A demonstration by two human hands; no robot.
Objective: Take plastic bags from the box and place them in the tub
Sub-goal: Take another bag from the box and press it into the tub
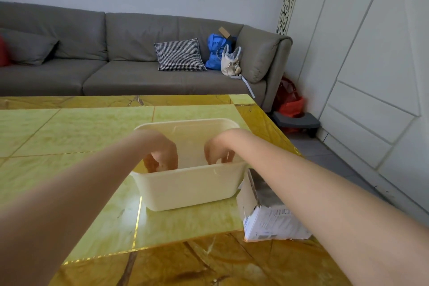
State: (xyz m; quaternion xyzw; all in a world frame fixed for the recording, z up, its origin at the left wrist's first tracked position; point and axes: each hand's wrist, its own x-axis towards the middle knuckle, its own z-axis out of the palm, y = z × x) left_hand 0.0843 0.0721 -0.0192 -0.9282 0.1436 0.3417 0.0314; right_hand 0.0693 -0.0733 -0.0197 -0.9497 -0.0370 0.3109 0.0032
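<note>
Plastic bags: none could be made out at this moment; if any lay in the tub, the near wall and the hands hid them.

Cream rectangular plastic tub [190, 187]: stood on the glossy yellow-green tiled table [76, 132], open side up, long side toward the person.

Left hand [160, 154]: was lowered inside the tub at its left end, fingers curled downward. Whether they gripped anything could not be told; the fingertips were below the rim.

Right hand [219, 151]: was lowered inside at the right end, well apart from the left, fingers also bent down toward the floor of the tub. Its grip could not be told either.

White printed cardboard box [267, 213]: lay on its side just beside the tub's right end, under the right forearm, its torn open end toward the tub. Contents were not visible.

Step judged in hand: setting or pressing bags down into the tub. To do it well, the hands would best push any load flat to the bottom, between the two grips, then let go fully and lift straight up so thin film did not cling to the fingers and come back out. The right forearm passed close over the box; a careless withdrawal could knock it toward the table edge.

Background: grey fabric sofa [111, 53] beyond the hands.
</note>
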